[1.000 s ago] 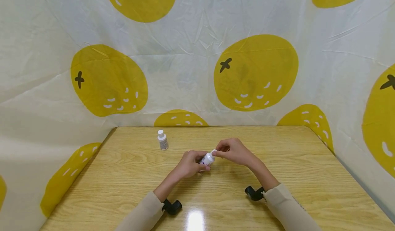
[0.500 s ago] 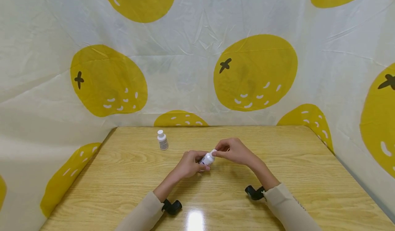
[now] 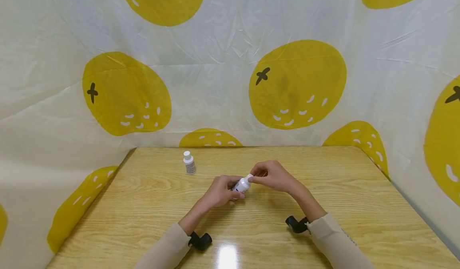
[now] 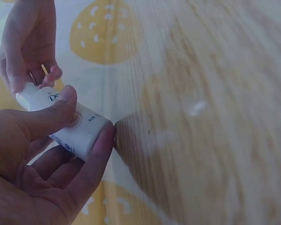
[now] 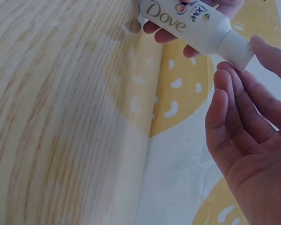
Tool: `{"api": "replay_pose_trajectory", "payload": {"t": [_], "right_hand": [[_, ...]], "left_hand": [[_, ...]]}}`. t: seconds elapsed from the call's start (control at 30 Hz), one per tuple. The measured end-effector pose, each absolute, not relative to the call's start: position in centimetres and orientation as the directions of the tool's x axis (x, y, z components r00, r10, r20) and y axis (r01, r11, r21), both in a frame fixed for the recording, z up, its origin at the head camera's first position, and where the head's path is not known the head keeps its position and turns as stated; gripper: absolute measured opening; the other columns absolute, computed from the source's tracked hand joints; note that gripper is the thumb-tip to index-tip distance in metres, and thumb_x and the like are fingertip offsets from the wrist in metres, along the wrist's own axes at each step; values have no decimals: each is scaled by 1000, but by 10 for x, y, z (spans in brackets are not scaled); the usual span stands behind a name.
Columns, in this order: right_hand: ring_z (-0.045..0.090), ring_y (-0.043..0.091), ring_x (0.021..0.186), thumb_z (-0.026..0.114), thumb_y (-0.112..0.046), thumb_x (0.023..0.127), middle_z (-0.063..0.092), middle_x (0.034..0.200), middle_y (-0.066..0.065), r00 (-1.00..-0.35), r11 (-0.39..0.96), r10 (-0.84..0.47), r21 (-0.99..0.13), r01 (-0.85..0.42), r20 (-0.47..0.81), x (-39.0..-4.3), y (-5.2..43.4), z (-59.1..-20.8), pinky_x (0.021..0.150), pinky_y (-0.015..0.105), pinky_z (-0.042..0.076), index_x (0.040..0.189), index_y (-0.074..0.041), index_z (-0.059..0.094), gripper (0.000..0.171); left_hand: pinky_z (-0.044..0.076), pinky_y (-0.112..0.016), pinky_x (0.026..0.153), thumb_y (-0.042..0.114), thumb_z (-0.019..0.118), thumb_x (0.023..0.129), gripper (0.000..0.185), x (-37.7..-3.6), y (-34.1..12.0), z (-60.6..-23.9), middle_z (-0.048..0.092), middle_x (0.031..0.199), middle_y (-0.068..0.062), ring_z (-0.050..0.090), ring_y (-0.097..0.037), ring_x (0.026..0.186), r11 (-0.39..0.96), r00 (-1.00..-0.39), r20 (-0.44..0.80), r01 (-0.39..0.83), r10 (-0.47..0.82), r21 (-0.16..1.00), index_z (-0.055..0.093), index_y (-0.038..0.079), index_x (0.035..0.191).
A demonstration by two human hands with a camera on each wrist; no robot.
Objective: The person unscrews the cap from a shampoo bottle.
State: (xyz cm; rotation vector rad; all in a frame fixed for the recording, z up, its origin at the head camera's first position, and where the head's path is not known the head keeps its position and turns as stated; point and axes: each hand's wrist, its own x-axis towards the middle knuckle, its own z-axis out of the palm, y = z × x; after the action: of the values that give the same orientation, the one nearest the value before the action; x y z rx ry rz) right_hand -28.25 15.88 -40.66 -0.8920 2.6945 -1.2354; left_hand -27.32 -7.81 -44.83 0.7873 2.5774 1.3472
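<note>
A small white Dove bottle (image 3: pixel 241 185) is held tilted just above the middle of the wooden table (image 3: pixel 345 189). My left hand (image 3: pixel 228 190) grips its body, thumb on top and fingers underneath, as the left wrist view shows on the bottle (image 4: pixel 77 127). My right hand (image 3: pixel 254 176) pinches the white cap (image 5: pixel 234 48) at the bottle's upper end with its fingertips. In the right wrist view the label faces the camera on the bottle (image 5: pixel 187 18), and my right fingers (image 5: pixel 227 108) lie beside the cap.
A second small white bottle (image 3: pixel 189 163) with a white cap stands upright at the table's back left. A cloth printed with yellow fruit (image 3: pixel 294 85) hangs behind and at both sides. The table's right edge (image 3: pixel 417 209) runs beside the cloth.
</note>
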Motion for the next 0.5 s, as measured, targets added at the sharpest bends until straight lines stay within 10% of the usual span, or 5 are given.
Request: {"api": "replay_pose_trajectory", "payload": {"t": [0.5], "right_hand": [[66, 13, 76, 77, -27, 95, 75, 88, 2, -831, 514, -528, -711, -479, 177, -283, 160, -407, 70, 24, 56, 98, -8, 76, 19]], "left_hand": [[57, -22, 65, 10, 82, 88, 39, -274, -78, -451, 78, 101, -5, 68, -12, 84, 455, -861, 109, 366, 497, 812, 75, 14, 126]]}}
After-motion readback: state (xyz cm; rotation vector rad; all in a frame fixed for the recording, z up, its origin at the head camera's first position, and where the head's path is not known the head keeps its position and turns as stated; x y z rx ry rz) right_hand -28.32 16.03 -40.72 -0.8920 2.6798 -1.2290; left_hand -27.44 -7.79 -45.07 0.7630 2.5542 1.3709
